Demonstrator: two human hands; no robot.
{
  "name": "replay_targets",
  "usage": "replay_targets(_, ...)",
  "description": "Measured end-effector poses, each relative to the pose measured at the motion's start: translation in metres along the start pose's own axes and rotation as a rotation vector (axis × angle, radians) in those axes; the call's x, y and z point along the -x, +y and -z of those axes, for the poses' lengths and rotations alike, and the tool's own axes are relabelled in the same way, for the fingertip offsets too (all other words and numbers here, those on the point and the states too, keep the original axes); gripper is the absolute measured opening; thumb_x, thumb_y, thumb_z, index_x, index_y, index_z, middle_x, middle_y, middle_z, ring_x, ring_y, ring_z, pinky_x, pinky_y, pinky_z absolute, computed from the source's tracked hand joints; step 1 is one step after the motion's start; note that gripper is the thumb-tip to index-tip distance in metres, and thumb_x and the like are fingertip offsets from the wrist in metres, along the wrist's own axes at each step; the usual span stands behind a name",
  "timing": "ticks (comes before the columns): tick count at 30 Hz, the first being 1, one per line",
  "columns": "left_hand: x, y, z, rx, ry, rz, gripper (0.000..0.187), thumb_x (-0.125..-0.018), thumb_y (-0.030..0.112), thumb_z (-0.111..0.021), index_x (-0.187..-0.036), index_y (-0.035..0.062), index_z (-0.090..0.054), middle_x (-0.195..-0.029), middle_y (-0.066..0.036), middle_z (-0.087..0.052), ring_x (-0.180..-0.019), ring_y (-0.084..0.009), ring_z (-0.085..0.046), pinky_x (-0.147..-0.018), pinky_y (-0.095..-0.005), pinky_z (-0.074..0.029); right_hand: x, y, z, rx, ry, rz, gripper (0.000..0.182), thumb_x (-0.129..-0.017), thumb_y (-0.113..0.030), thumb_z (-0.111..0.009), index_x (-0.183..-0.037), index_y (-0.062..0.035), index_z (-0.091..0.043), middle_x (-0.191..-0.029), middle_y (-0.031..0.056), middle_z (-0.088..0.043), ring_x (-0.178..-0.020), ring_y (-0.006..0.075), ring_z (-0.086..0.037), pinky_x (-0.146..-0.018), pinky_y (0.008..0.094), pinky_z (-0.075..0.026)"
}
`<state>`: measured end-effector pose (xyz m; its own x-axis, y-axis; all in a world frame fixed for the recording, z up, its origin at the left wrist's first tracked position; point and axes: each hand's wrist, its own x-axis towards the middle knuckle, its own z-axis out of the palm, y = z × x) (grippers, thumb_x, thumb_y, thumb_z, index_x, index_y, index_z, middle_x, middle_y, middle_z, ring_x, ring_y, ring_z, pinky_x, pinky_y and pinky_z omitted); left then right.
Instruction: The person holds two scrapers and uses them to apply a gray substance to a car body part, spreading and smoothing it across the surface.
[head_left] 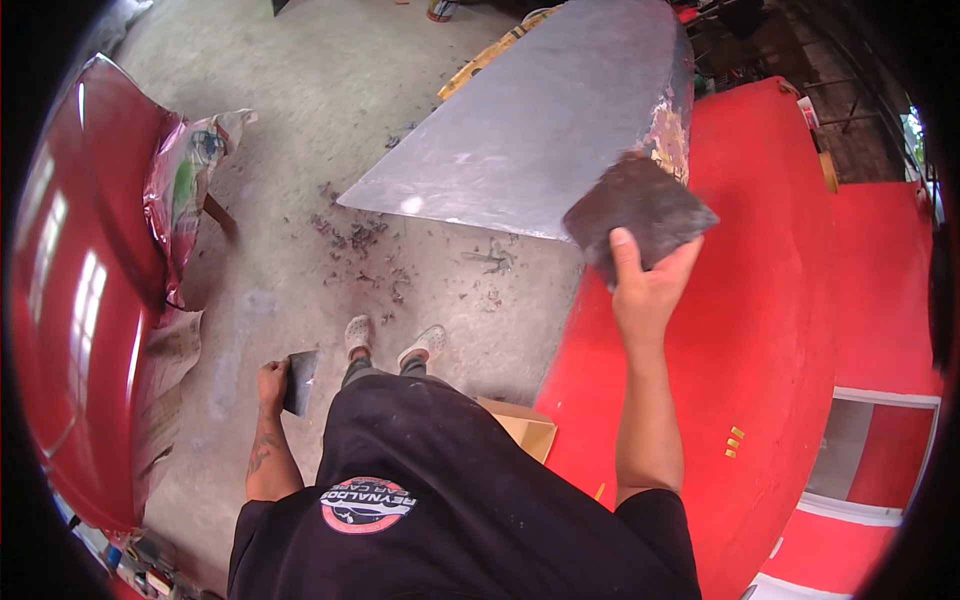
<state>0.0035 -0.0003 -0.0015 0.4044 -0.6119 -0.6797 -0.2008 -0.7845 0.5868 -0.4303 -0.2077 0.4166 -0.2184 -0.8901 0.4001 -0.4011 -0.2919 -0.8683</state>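
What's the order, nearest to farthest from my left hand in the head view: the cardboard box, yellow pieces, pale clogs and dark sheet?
In the head view:
1. Dark sheet, in the left hand.
2. Pale clogs, just right of it.
3. Cardboard box, farther right.
4. Yellow pieces, far right on the red panel.

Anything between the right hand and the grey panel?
Only the dark sheet held in the right hand, overlapping the near edge of the grey panel in this view. Nothing else visible stands between; can't tell if they touch.
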Motion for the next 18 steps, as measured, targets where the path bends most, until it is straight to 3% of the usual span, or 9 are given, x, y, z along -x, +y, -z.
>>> replay_targets(2, -0.005, -0.005, -0.001, -0.004, 0.004, -0.015, 0.04, -0.087, 0.034, -0.063, -0.089, -0.0063, -0.068, -0.073, -0.009, -0.064, -0.067, -0.0168, -0.058, -0.064, -0.0343, -0.047, 0.008, 0.0, -0.002, 0.133, -0.155, 0.101, 0.053, -0.087, -0.001, -0.066, -0.131, -0.0005, -0.037, -0.123, 0.0122, -0.052, -0.111, 0.0187, -0.053, -0.097, 0.0332, -0.044)
replay_targets(6, -0.001, -0.006, -0.001, 0.019, -0.013, -0.028, 0.04, -0.087, 0.033, -0.063, -0.089, -0.0069, -0.068, -0.073, -0.009, -0.064, -0.067, -0.017, -0.058, -0.064, -0.0345, -0.048, -0.004, -0.003, 0.008, -0.081, 0.034, -0.002, 0.058, -0.086, -0.001, -0.068, -0.134, -0.001, -0.035, -0.127, 0.0113, -0.049, -0.117, 0.019, -0.049, -0.103, 0.0338, -0.037)
replay_targets(10, -0.003, -0.006, -0.004, -0.011, 0.005, 0.014, 0.041, -0.086, 0.034, -0.064, -0.087, -0.0066, -0.068, -0.072, -0.011, -0.065, -0.069, -0.0177, -0.06, -0.068, -0.0339, -0.048, 0.008, 0.0, -0.001, -0.026, -0.082, 0.064, 0.057, -0.086, 0.0, -0.068, -0.133, -0.0007, -0.035, -0.129, 0.0118, -0.048, -0.118, 0.0194, -0.049, -0.102, 0.034, -0.038)
replay_targets(13, 0.002, -0.001, -0.003, -0.022, -0.001, 0.011, 0.04, -0.086, 0.034, -0.064, -0.087, -0.0066, -0.069, -0.072, -0.011, -0.065, -0.069, -0.0177, -0.06, -0.068, -0.0338, -0.048, -0.001, -0.003, 0.004, -0.088, 0.032, 0.037, 0.058, -0.086, 0.0, -0.068, -0.134, 0.0001, -0.034, -0.129, 0.0115, -0.047, -0.119, 0.0191, -0.047, -0.104, 0.0339, -0.036)
replay_targets(16, -0.002, -0.001, -0.003, -0.022, -0.009, -0.011, 0.04, -0.086, 0.033, -0.064, -0.087, -0.0063, -0.069, -0.072, -0.011, -0.065, -0.068, -0.0176, -0.06, -0.068, -0.0337, -0.048, 0.005, 0.005, -0.002, 0.069, -0.059, 0.142, 0.055, -0.087, 0.0, -0.066, -0.132, 0.0003, -0.035, -0.125, 0.0126, -0.05, -0.114, 0.0191, -0.051, -0.101, 0.0342, -0.04)
replay_targets(18, -0.004, -0.003, -0.005, 0.003, 0.0, -0.018, 0.04, -0.086, 0.033, -0.064, -0.087, -0.0063, -0.069, -0.072, -0.012, -0.065, -0.068, -0.0177, -0.06, -0.068, -0.0337, -0.048, 0.0, 0.001, 0.001, 0.009, -0.043, 0.141, 0.055, -0.086, 0.003, -0.066, -0.132, -0.0003, -0.037, -0.124, 0.012, -0.051, -0.113, 0.0191, -0.052, -0.098, 0.0321, -0.042)
